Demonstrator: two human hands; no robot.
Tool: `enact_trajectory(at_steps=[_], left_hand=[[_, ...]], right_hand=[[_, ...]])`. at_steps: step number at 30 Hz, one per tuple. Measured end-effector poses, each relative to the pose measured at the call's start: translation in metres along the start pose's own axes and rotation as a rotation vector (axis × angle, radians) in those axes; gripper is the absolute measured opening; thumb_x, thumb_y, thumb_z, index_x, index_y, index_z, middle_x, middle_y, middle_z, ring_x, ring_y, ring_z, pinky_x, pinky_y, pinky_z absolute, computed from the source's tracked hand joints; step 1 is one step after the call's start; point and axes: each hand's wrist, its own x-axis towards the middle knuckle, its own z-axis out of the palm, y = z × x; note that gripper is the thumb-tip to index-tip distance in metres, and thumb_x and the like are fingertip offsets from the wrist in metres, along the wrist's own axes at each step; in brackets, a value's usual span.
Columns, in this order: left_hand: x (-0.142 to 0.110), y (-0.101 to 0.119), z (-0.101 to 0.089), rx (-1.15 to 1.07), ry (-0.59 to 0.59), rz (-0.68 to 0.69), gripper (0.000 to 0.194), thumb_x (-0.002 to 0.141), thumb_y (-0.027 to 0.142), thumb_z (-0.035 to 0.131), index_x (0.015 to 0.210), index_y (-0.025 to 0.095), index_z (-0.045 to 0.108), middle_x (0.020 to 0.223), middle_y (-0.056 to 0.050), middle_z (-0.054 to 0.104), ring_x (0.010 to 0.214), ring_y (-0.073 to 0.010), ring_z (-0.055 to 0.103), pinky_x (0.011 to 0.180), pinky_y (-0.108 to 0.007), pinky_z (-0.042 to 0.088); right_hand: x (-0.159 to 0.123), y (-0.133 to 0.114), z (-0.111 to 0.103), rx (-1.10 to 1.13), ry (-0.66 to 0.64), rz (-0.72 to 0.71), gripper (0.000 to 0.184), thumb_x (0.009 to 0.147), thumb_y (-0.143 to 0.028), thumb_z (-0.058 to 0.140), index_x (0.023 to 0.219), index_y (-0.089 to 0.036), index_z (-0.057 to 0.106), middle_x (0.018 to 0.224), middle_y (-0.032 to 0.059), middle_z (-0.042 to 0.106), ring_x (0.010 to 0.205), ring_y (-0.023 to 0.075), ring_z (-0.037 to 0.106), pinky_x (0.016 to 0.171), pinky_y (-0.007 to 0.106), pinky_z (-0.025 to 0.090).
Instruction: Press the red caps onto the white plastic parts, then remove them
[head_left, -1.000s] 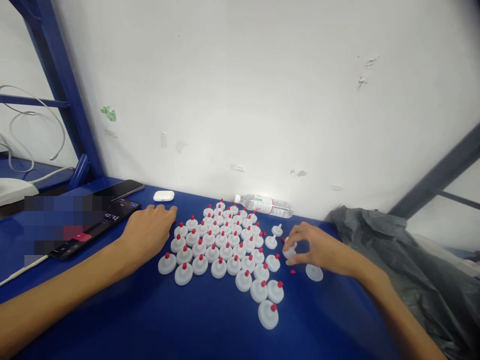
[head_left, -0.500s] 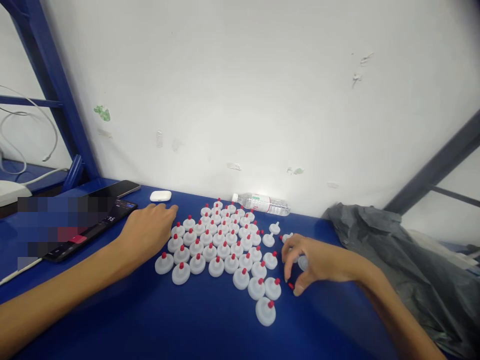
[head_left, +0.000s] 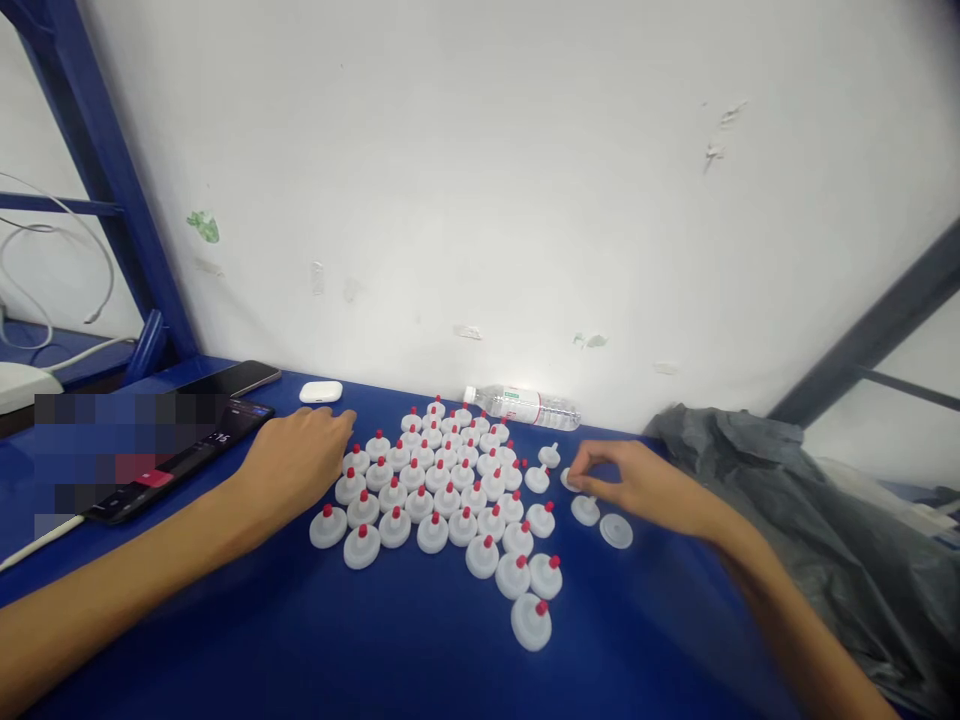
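My left hand (head_left: 304, 450) rests palm down on the blue table, left of the white discs; its fingers are hidden behind the knuckles. Toward the right, the thumb and index finger of my right hand (head_left: 626, 480) pinch together at a white plastic disc (head_left: 568, 480). A small red cap was between these fingers earlier; the fingertips now hide it. Near that hand lie bare-stemmed discs (head_left: 585, 511), one flat disc (head_left: 616, 531) and two more stemmed ones (head_left: 537, 479). Many white discs with red caps on their stems (head_left: 433, 533) stand grouped between my hands.
A clear bottle (head_left: 529, 407) lies behind the discs by the wall. At left are a phone (head_left: 247, 425), another dark device (head_left: 244, 378) and a white earbud case (head_left: 321, 392). A dark plastic bag (head_left: 750, 500) covers the right side. One loose red cap (head_left: 524, 462) lies among the discs.
My right hand has moved away from me and slightly left, closing its fingertips at a disc. The red cap by its fingers is gone from that spot on the table. My left hand stays put.
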Motion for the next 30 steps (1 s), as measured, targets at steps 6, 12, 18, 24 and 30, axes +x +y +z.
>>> enact_trajectory(at_steps=[6, 12, 18, 24, 30], left_hand=[[-0.003, 0.002, -0.007, -0.023, -0.051, -0.020, 0.030, 0.099, 0.018, 0.041, 0.102, 0.014, 0.071, 0.093, -0.021, 0.074, 0.090, -0.0385, 0.073, 0.065, -0.041, 0.052], [-0.001, 0.005, -0.006, -0.019, -0.078, -0.039, 0.032, 0.101, 0.021, 0.039, 0.105, 0.014, 0.070, 0.097, -0.020, 0.074, 0.093, -0.0401, 0.073, 0.066, -0.041, 0.052], [-0.002, 0.006, -0.008, -0.018, -0.089, -0.037, 0.033, 0.102, 0.023, 0.037, 0.106, 0.014, 0.069, 0.098, -0.019, 0.075, 0.095, -0.0403, 0.073, 0.067, -0.043, 0.053], [-0.002, 0.006, -0.006, -0.016, -0.090, -0.025, 0.034, 0.102, 0.024, 0.037, 0.105, 0.015, 0.069, 0.098, -0.018, 0.075, 0.094, -0.0397, 0.073, 0.068, -0.044, 0.054], [-0.001, 0.005, -0.004, -0.014, -0.090, -0.027, 0.035, 0.102, 0.026, 0.036, 0.106, 0.015, 0.069, 0.099, -0.018, 0.076, 0.094, -0.0396, 0.074, 0.069, -0.044, 0.054]], right_hand=[[0.016, 0.016, 0.019, -0.088, 0.193, 0.016, 0.016, 0.095, -0.033, 0.058, 0.099, -0.024, 0.069, 0.097, 0.0020, 0.079, 0.092, 0.0210, 0.073, 0.082, 0.031, 0.052], [0.020, 0.018, 0.031, -0.250, 0.159, -0.007, 0.023, 0.096, -0.028, 0.058, 0.110, -0.026, 0.077, 0.104, 0.0049, 0.078, 0.096, 0.0242, 0.070, 0.085, 0.034, 0.049], [0.024, 0.021, 0.038, -0.364, 0.142, 0.017, 0.020, 0.094, -0.021, 0.063, 0.107, -0.020, 0.078, 0.105, 0.0097, 0.078, 0.098, 0.0285, 0.070, 0.085, 0.035, 0.049], [0.027, 0.021, 0.042, -0.344, 0.125, 0.028, 0.024, 0.095, -0.015, 0.059, 0.108, -0.023, 0.077, 0.101, 0.0055, 0.081, 0.093, 0.0241, 0.075, 0.080, 0.029, 0.051], [0.028, 0.019, 0.042, -0.290, 0.144, 0.005, 0.022, 0.093, -0.016, 0.059, 0.103, -0.023, 0.077, 0.096, 0.0041, 0.081, 0.089, 0.0237, 0.076, 0.079, 0.031, 0.052]])
